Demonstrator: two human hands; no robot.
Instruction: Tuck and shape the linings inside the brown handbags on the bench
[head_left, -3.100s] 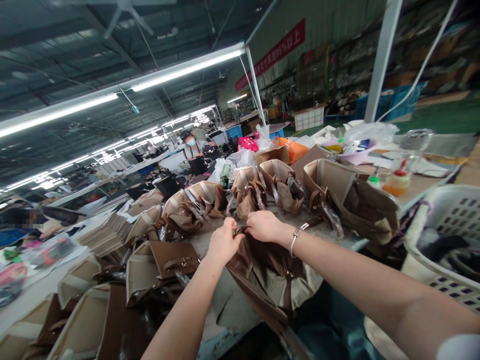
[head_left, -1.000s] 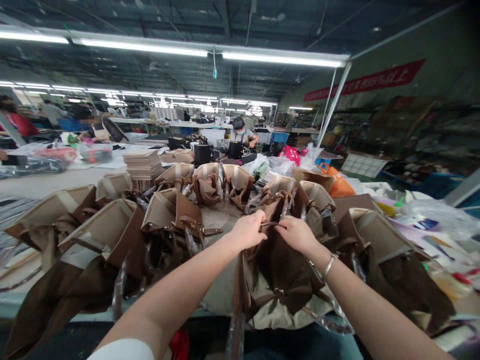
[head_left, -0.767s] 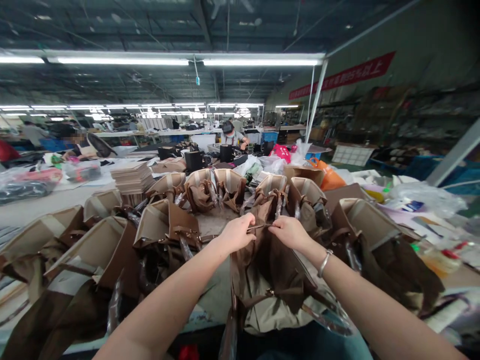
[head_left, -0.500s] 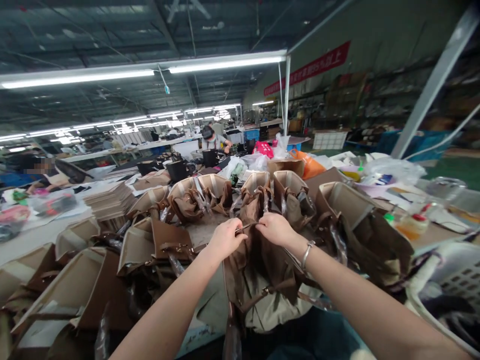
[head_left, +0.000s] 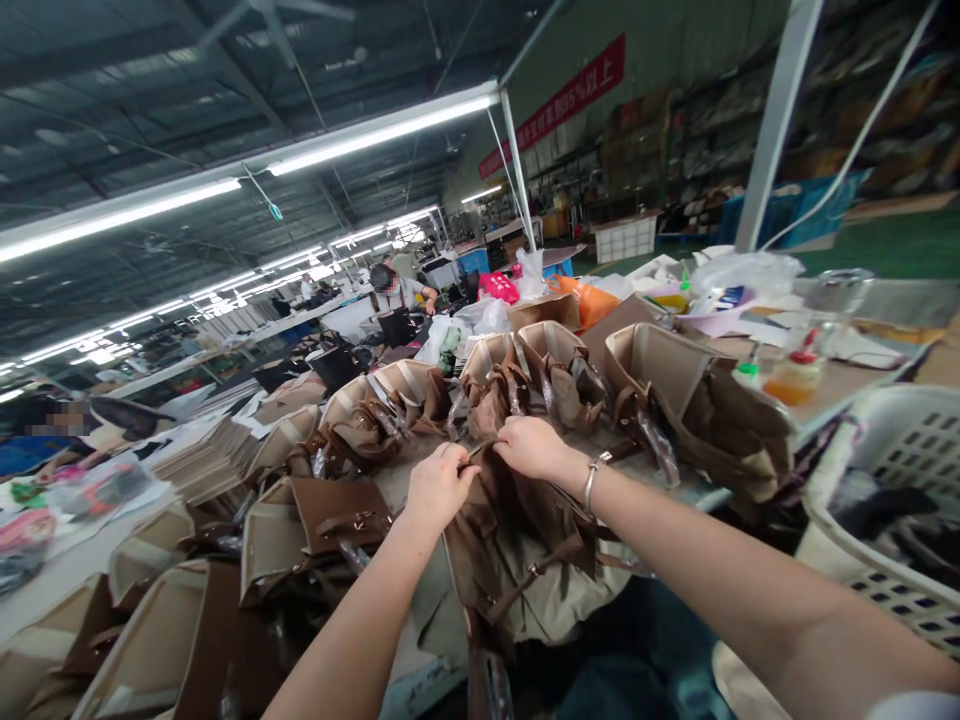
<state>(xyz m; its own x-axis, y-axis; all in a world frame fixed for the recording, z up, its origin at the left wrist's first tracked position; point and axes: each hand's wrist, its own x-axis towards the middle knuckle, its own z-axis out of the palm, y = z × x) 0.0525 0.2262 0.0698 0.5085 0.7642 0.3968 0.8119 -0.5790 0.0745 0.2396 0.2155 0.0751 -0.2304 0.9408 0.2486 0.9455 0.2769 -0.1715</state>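
A soft brown fabric handbag (head_left: 517,525) with leather-like straps stands before me at the table's front edge, its cream underside or lining showing low down. My left hand (head_left: 441,487) pinches the bag's upper edge between thumb and fingers. Close beside it, my right hand (head_left: 534,450) is closed on the same edge, with a metal bangle (head_left: 594,485) on its wrist. The two hands are a short gap apart. A buckled strap (head_left: 525,580) crosses the bag's near side, and a plastic-wrapped handle (head_left: 489,680) hangs below.
Several similar brown bags surround it, including a large one (head_left: 697,410) to the right and a flap-fronted one (head_left: 337,520) to the left. A white plastic basket (head_left: 862,500) stands right, near a bottle of amber liquid (head_left: 796,375). A co-worker (head_left: 397,290) sits further back.
My view has tilted and turned slightly, so the surroundings shift and the basket shows more. Both hands keep their grip on the bag's edge and are now closer together.
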